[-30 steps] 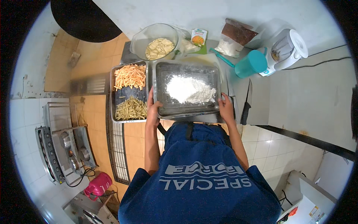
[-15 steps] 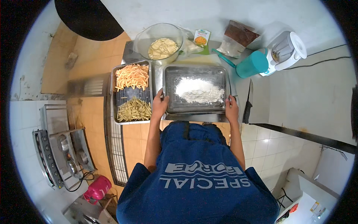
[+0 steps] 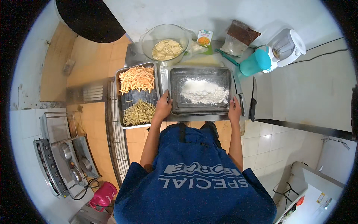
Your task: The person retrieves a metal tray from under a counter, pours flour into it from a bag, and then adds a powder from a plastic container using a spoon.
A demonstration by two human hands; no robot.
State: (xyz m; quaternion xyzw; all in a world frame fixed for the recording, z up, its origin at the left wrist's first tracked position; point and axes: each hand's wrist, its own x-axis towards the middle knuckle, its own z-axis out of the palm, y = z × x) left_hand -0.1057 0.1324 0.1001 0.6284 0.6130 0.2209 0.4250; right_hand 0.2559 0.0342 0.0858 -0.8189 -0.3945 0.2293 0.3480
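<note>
A rectangular metal tray (image 3: 201,111) sits on the counter in front of me, with a mound of white powder like flour (image 3: 205,90) spread across its middle. At its left side my left hand (image 3: 163,107) is closed on the rim. The opposite rim is gripped by my right hand (image 3: 234,110), with the fingertips partly hidden at the edge. Just left of it lies a second metal tray (image 3: 138,96). Orange sticks, like cut carrot or sweet potato, (image 3: 137,79) fill its far part, and pale green-yellow sticks (image 3: 139,112) its near part.
Behind the trays stands a clear glass bowl (image 3: 146,42) of pale yellow slices (image 3: 167,50). A small packet (image 3: 205,37), a brown-and-clear bag (image 3: 239,37), a teal cup (image 3: 256,62) and a blender (image 3: 287,48) line the wall. A knife (image 3: 253,100) lies right of the powder tray.
The whole view has shifted slightly, so the counter things appear a little farther right. Both hands stay on the sides of the powder tray.
</note>
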